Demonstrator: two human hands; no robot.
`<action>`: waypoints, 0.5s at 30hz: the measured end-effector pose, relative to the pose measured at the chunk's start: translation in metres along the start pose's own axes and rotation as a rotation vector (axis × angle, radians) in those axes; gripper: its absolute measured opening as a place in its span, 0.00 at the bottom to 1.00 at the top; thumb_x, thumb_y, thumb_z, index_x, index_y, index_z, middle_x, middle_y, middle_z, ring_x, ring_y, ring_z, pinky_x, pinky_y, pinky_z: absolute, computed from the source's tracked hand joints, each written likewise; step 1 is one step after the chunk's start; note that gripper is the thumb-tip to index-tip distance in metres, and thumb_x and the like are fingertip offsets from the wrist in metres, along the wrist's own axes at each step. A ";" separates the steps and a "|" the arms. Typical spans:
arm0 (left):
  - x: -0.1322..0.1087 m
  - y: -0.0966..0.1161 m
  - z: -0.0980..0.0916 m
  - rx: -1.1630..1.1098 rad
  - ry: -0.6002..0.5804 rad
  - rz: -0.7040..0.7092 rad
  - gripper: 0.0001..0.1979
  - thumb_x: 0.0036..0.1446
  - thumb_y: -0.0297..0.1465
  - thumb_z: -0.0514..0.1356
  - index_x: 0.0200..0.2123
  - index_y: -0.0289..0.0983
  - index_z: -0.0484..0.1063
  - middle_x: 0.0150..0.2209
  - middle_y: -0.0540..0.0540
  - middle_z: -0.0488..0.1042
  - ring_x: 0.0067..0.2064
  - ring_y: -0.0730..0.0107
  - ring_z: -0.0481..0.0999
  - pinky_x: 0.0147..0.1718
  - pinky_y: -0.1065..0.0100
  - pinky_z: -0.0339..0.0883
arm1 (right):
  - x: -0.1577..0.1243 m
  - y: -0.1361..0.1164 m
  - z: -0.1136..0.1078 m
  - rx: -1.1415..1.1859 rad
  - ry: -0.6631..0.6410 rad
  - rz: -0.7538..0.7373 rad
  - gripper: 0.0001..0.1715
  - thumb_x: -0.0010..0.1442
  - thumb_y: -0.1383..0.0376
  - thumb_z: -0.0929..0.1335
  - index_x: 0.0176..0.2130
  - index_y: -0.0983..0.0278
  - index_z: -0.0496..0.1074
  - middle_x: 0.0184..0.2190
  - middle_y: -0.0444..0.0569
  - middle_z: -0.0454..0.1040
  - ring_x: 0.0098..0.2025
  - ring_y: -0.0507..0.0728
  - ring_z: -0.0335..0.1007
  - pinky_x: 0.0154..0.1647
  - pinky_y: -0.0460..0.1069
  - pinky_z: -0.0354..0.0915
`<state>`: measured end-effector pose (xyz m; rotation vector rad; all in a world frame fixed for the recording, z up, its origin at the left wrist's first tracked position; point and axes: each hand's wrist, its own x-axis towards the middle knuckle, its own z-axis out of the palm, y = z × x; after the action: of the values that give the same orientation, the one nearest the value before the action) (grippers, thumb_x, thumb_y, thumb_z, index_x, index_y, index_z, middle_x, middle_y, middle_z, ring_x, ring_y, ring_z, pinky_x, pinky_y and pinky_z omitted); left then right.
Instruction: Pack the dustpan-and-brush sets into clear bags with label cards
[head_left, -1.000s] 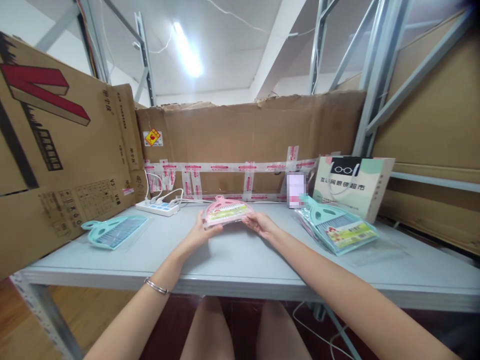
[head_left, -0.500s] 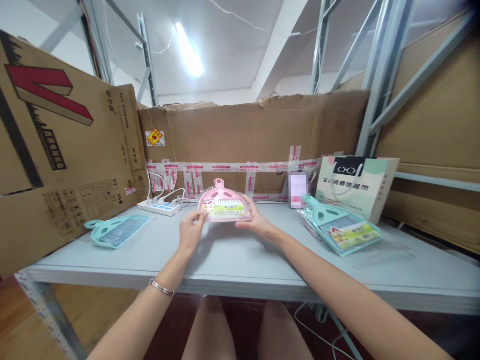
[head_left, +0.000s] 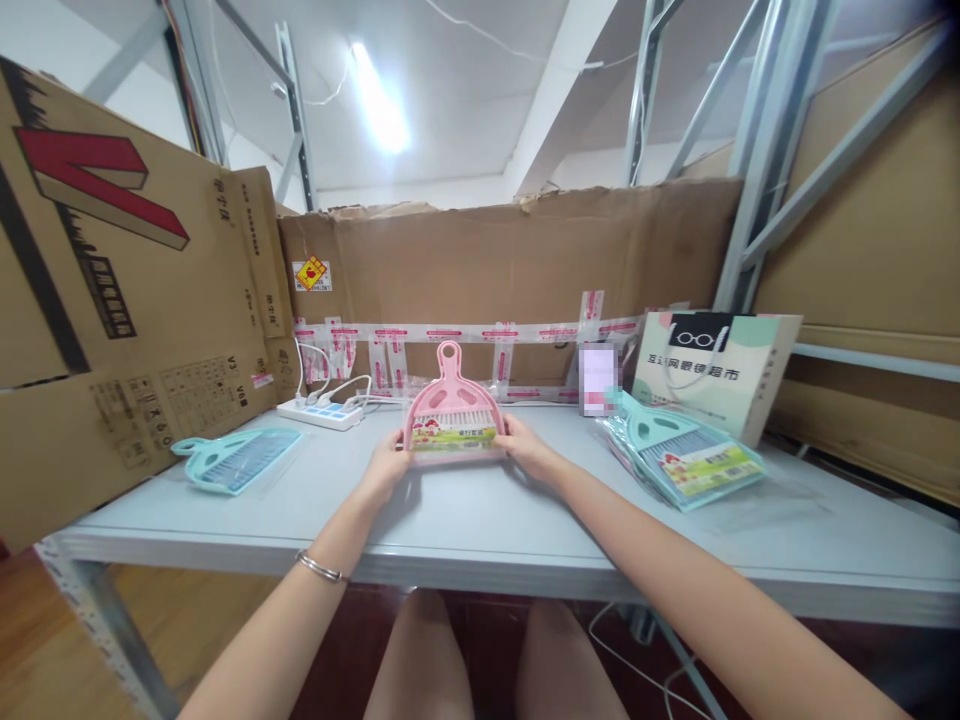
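A pink dustpan and brush set [head_left: 452,408] in clear wrap is held up over the middle of the table, its looped handle pointing upward. Across its lower part runs a printed label with red mushrooms. My left hand [head_left: 388,463] grips the lower left edge, and my right hand [head_left: 527,447] grips the right edge; both are closed on it. To the right, wrapped turquoise dustpan sets [head_left: 679,455] lie piled up. Another turquoise dustpan set [head_left: 236,460] lies by itself on the left side.
The grey table [head_left: 480,540] is bordered by a large cardboard box [head_left: 135,270] on the left and a cardboard panel [head_left: 450,270] behind. A power strip [head_left: 321,412] with plugs, a phone [head_left: 598,380] standing upright and a paper bag [head_left: 712,370] are along the back.
The pink dustpan set has been tilted more upright, so its handle and front face show more fully. My right hand has shifted its grip lower on the right edge.
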<state>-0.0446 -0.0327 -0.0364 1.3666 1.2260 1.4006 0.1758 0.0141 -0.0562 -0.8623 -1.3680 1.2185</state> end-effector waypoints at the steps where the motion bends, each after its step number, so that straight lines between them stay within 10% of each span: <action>1: 0.001 -0.001 0.000 0.002 0.007 -0.001 0.16 0.32 0.20 0.60 0.31 0.33 0.73 0.33 0.46 0.77 0.38 0.63 0.74 0.39 0.67 0.67 | 0.000 0.000 0.000 0.012 -0.001 0.000 0.20 0.36 0.77 0.65 0.33 0.64 0.68 0.30 0.43 0.75 0.33 0.53 0.70 0.37 0.48 0.66; 12: 0.003 0.010 0.004 0.023 -0.188 -0.123 0.17 0.41 0.34 0.66 0.37 0.35 0.73 0.37 0.43 0.77 0.39 0.62 0.76 0.36 0.68 0.67 | -0.001 -0.007 0.000 0.003 -0.064 0.091 0.23 0.39 0.74 0.65 0.39 0.66 0.69 0.35 0.49 0.74 0.37 0.56 0.72 0.41 0.51 0.67; 15: 0.021 0.022 0.013 0.136 -0.150 -0.185 0.14 0.41 0.35 0.66 0.34 0.35 0.74 0.33 0.42 0.78 0.35 0.60 0.76 0.30 0.69 0.67 | -0.002 -0.017 -0.002 -0.153 0.188 0.080 0.30 0.45 0.69 0.66 0.50 0.62 0.64 0.45 0.50 0.70 0.46 0.57 0.68 0.48 0.53 0.64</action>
<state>-0.0320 -0.0152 -0.0116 1.3842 1.3303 1.0846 0.1806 0.0084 -0.0401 -1.1204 -1.2957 1.0733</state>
